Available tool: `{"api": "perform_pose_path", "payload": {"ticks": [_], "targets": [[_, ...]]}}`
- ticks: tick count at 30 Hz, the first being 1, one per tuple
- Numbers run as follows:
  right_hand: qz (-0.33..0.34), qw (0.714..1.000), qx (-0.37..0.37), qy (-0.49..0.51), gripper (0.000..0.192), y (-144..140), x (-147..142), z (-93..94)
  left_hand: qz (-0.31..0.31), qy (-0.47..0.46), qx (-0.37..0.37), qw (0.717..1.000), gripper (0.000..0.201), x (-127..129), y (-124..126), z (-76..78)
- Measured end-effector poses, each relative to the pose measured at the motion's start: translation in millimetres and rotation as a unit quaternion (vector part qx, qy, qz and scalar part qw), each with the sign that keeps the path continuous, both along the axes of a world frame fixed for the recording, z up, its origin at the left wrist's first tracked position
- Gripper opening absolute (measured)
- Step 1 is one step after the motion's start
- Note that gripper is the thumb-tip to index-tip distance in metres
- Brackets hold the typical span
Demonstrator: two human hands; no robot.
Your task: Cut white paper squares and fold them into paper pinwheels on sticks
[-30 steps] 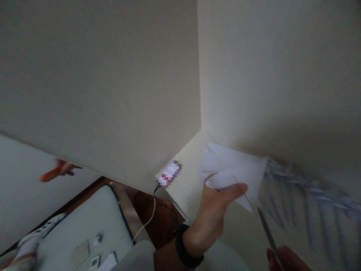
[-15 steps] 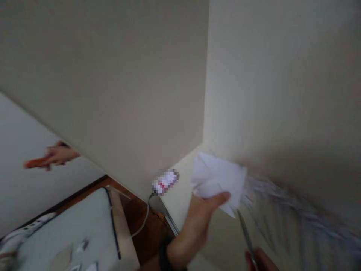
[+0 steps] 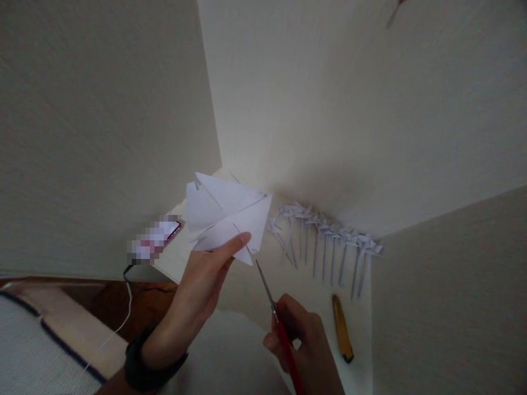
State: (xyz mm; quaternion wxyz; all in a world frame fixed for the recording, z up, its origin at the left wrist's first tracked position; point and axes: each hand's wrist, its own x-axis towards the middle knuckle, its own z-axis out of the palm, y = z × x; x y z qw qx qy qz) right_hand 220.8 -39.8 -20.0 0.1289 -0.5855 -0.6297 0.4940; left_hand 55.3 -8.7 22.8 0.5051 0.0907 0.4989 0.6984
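Paper [image 3: 247, 211] with slits, held above the worktop [image 3: 234, 293] in the left hand [image 3: 209, 269].
Left thumb pressed on top; the other fingers were mostly hidden beneath, pinching the sheet. Right hand [image 3: 304, 334] fingers curled closed around a red-handled tool [image 3: 287, 351], its lower end cut off by the frame; the metal tip sat just beside the paper's lower corner, contact unclear. Phone [image 3: 150, 241] screen was pixelated, unreadable. Paper pinwheels [image 3: 348, 237] overlapped in a row, hard to count, near a yellow cutter [image 3: 342, 328].
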Motion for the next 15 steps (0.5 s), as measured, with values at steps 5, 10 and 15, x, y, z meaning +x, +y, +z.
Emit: {"api": "perform_pose_path", "payload": {"ticks": [5, 10, 15], "targets": [[-0.037, 0.999, -0.009, -0.004, 0.018, -1, -4, 2.8, -0.054, 0.044, -0.075, 0.995, 0.014, -1, 6, -4.6], [-0.051, 0.998, 0.027, 0.001, 0.013, -3, 1, -9.3, -0.104, 0.042, -0.090, 0.990, 0.009, 8, 11, -3.0], [-0.050, 0.998, 0.021, 0.031, 0.013, -2, 3, -14.0, -0.093, 0.089, -0.109, 0.986, 0.009, 11, 15, 0.3]]}}
